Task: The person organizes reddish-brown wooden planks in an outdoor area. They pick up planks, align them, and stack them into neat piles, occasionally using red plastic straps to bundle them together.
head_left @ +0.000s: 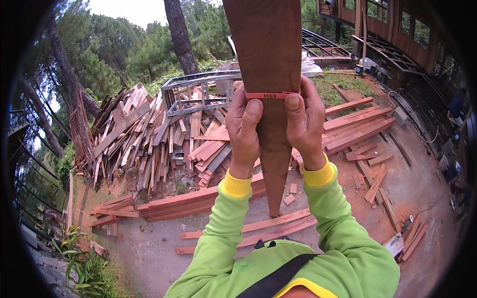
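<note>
A long, wide brown wooden plank (271,44) stands upright in front of me. It runs from the top of the head view down to the ground, where its lower end looks narrow. A thin red band (271,95) with dark print crosses its face. My left hand (244,131) grips the plank's left edge, thumb against the face just below the band. On the right edge my right hand (305,121) does the same, its thumb at the band's right end. The fingers of both hands are partly hidden behind the plank.
A large heap of scrap boards (144,134) lies at the left, beside a grey metal frame (201,89). Stacked reddish beams (360,126) are at the right. More long beams (194,201) and loose strips (268,231) lie on the ground near me. Trees stand behind.
</note>
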`<state>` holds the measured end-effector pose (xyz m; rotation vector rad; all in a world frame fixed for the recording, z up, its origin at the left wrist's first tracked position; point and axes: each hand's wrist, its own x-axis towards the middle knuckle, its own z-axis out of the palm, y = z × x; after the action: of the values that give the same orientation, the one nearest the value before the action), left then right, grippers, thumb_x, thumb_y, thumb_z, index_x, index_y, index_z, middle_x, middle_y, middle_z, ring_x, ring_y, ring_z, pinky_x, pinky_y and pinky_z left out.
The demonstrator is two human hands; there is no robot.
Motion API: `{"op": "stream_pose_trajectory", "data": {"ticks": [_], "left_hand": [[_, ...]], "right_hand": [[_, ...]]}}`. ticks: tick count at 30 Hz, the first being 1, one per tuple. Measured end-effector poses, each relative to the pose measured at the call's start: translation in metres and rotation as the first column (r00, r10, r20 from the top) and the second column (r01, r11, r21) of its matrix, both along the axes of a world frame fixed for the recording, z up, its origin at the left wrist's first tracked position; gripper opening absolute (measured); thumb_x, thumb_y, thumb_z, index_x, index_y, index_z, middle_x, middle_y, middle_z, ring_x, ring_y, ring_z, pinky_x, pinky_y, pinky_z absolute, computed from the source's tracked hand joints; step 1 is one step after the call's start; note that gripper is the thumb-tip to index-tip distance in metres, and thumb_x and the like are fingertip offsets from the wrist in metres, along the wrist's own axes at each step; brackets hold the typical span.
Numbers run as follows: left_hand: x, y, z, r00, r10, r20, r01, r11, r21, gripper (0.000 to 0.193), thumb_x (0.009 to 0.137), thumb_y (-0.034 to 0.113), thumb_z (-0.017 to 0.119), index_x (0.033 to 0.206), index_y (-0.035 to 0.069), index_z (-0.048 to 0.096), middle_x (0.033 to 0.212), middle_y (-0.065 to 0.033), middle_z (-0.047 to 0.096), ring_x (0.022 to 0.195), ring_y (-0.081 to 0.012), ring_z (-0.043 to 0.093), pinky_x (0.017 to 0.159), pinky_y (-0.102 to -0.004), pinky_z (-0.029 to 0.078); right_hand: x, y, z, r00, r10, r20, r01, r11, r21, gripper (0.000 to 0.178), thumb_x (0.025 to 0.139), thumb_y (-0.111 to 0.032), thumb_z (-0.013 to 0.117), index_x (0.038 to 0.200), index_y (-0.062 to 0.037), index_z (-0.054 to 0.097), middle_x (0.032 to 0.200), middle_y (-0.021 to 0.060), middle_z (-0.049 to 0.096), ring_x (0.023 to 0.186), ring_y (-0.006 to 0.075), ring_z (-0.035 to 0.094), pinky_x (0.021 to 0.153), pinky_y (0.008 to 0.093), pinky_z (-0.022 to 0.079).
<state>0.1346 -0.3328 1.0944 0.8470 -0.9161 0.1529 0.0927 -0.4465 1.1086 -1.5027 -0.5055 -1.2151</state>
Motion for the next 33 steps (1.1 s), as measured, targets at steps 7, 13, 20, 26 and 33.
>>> {"op": "stream_pose_trajectory", "data": {"ticks": [7,13,20,26,33], "left_hand": [[-0.028,-0.014,0.009,0.983,-0.178,-0.038,0.175,0.982,-0.067,0.065,0.089,0.029,0.066,0.136,-0.009,0.041,0.127,-0.0119,0.053,0.113,-0.0152,0.052,0.099,-0.0276,0.039],[-0.048,-0.029,0.007,0.998,-0.043,0.05,0.045,0.999,-0.025,0.067,0.087,0.031,0.071,0.131,-0.011,0.044,0.117,-0.0161,0.059,0.105,-0.0168,0.058,0.091,-0.0285,0.046],[-0.057,-0.036,0.004,0.988,0.002,0.157,-0.002,1.0,0.0,0.064,0.09,0.026,0.067,0.134,-0.013,0.041,0.125,-0.0156,0.056,0.115,-0.0185,0.053,0.101,-0.0314,0.038],[-0.042,-0.027,-0.004,0.975,-0.025,0.221,0.015,0.999,0.045,0.062,0.097,0.034,0.055,0.136,-0.011,0.041,0.126,-0.0167,0.057,0.115,-0.0192,0.055,0.099,-0.0313,0.041],[-0.018,-0.018,0.019,0.613,0.424,0.666,-0.384,0.897,-0.218,0.034,0.086,0.003,0.067,0.118,-0.007,0.061,0.108,-0.0198,0.066,0.095,-0.0281,0.068,0.081,-0.0333,0.055]], "right_hand": [[-0.036,-0.007,0.0,0.989,-0.15,0.015,0.15,0.988,-0.04,0.063,0.099,-0.049,0.041,0.122,0.0089,0.049,0.106,0.0144,0.06,0.099,0.0182,0.057,0.085,0.0297,0.044],[-0.061,-0.023,-0.015,0.98,-0.194,-0.045,0.195,0.981,0.014,0.07,0.098,-0.057,0.035,0.12,0.0076,0.052,0.107,0.0143,0.061,0.098,0.0187,0.058,0.083,0.0292,0.044],[-0.071,-0.024,-0.025,0.974,-0.221,-0.039,0.224,0.964,0.143,0.071,0.099,-0.057,0.032,0.116,0.0086,0.054,0.107,0.0134,0.061,0.096,0.02,0.058,0.082,0.0307,0.045],[-0.079,-0.031,-0.028,0.941,-0.332,-0.06,0.333,0.943,-0.004,0.069,0.101,-0.052,0.027,0.111,0.0094,0.055,0.106,0.0131,0.062,0.094,0.0188,0.057,0.082,0.03,0.044],[-0.092,-0.054,-0.043,0.954,-0.273,-0.123,0.256,0.957,-0.138,0.068,0.102,-0.052,0.026,0.114,0.0099,0.054,0.11,0.0139,0.061,0.099,0.0194,0.056,0.086,0.0296,0.043]]}}
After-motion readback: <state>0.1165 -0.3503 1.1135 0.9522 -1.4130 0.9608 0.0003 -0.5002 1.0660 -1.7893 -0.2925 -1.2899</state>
